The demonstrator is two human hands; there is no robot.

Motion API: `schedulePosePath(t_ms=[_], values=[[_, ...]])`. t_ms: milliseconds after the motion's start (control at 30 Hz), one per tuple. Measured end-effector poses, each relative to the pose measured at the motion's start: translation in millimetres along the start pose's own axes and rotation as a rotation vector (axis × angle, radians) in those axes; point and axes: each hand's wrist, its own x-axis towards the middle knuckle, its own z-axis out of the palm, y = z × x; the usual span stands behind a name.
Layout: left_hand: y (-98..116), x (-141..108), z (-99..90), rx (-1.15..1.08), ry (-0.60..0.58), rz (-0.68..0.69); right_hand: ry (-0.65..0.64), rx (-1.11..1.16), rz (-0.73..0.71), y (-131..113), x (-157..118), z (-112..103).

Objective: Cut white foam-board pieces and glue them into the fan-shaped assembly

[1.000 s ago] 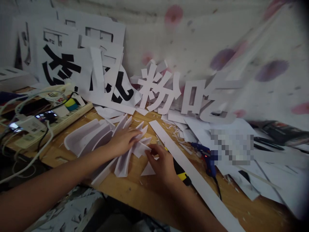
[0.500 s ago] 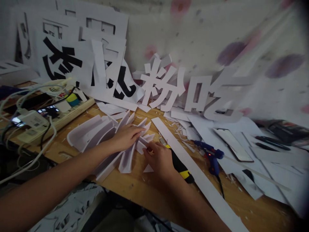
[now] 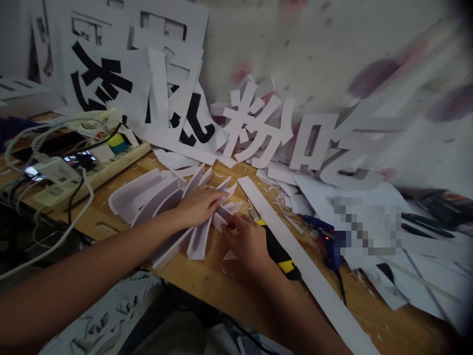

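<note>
A white raised-edge character (image 3: 195, 241), built from thin upright board strips, lies on the wooden table. My left hand (image 3: 201, 204) reaches across its top, with fingers closed against the upright strips on its right side. Close beside it, my right hand (image 3: 247, 241) pinches a short white strip (image 3: 219, 222) at the character's right edge; its fingertips are partly hidden. Behind my right wrist lies a black and yellow utility knife (image 3: 277, 249), its blade end pointing away. A long white strip (image 3: 273, 212) runs along the knife's right side.
A blue glue gun (image 3: 328, 241) with a lit red light lies on the right among white sheets. A power strip (image 3: 99, 172) with tangled cables lies on the left. Cut-out white characters (image 3: 254, 128) lean at the back. Paper shavings (image 3: 275, 195) litter the table.
The view has shifted slightly, so everything sits a little further right. Both hands keep nearly the same place on the white character. A blurred patch now covers the phone.
</note>
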Motion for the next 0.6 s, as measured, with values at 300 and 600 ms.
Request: schedulePosePath(t_ms=[300,600], values=[[-0.8,-0.6,0.5,0.015,-0.010,-0.001,-0.017,0.015,-0.001,-0.2,1.3,-0.7],[-3.1,-1.5,0.4,-0.023,-0.014,0.049,-0.036,0.033,0.018,1.2,2.0,-0.7]])
